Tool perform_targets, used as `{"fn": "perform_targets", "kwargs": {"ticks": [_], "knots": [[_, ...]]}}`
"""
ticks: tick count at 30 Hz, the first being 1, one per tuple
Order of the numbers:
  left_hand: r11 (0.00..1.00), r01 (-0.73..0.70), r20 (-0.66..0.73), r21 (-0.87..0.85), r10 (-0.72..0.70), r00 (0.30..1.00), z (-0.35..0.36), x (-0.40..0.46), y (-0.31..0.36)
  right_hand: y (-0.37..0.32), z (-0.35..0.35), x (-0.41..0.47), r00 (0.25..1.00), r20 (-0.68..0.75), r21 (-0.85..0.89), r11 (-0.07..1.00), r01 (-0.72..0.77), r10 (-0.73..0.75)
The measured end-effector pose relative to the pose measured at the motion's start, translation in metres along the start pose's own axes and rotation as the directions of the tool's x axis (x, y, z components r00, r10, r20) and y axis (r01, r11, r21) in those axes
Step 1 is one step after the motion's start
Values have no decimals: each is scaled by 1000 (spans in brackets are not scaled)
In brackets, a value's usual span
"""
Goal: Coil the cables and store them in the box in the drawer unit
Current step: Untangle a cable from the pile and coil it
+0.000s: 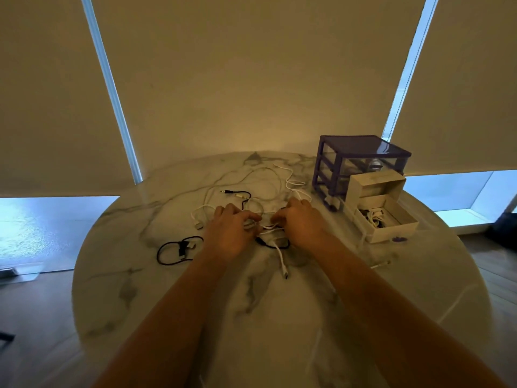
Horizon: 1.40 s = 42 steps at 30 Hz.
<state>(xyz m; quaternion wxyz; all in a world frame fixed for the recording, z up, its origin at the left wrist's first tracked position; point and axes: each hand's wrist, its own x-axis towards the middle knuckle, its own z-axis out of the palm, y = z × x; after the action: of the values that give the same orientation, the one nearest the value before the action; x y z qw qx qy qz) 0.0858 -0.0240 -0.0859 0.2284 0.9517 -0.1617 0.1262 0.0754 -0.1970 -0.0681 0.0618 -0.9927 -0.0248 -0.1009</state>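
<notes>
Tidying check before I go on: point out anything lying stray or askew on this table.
One white cable lies alone near the table's right edge, apart from the tangle. A black cable sits loosely looped left of the left hand. Nothing looks damaged.

Dim, warm-tinted scene; cold blue daylight leaks around the blinds (pixel 251 79), edges bowed by wide-angle distortion, detail soft.

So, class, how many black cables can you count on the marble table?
3. One black cable is looped left of the left hand; one with an audio jack lies beyond it; one sits between the hands. Others may be hidden under them.
</notes>
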Motion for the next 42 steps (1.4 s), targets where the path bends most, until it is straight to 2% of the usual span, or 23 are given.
{"fn": "perform_targets", "kwargs": {"ticks": [6,11,14,16,18,21,25,29,33,37,40,42], "knots": [[999,23,30,-33,-22,999,1,1,-3,3,3,4,998,-45,-28,999,35,-36],[998,3,3,-61,-3,1000,0,-1,-4,6,7,0,992,-124,151,987,56,-37],[997,-13,-65,-70,9,998,0,1,-3,5,7,-2,979,-203,277,959,58,0],[987,-13,-127,-160,-8,992,-1,2,-2,3,7,-4,973,-226,374,927,38,51],[966,-3,-164,-259,-41,986,0,3,0,2,8,-6,980,-188,435,900,22,67],[945,63,-146,-322,-115,983,0,2,2,-1,11,-11,992,-128,450,892,47,12],[918,211,-135,-336,-269,954,-2,2,4,-6,10,-13,988,-128,386,914,127,-83],[883,337,-54,-326,-374,926,4,8,-5,-10,9,-14,990,-80,367,920,137,-115],[874,286,-87,-393,-346,934,-1,8,-5,-9,6,-16,995,-45,415,905,99,-88],[864,139,-224,-484,-276,935,-12,10,7,-5,-1,-19,997,-73,567,824,17,30],[727,81,-197,-682,-289,937,-22,14,17,-4,-2,-18,994,-53,642,766,-39,95],[653,45,-192,-756,-287,939,-27,16,22,-4,0,-18,990,-25,682,727,-83,136]]}}
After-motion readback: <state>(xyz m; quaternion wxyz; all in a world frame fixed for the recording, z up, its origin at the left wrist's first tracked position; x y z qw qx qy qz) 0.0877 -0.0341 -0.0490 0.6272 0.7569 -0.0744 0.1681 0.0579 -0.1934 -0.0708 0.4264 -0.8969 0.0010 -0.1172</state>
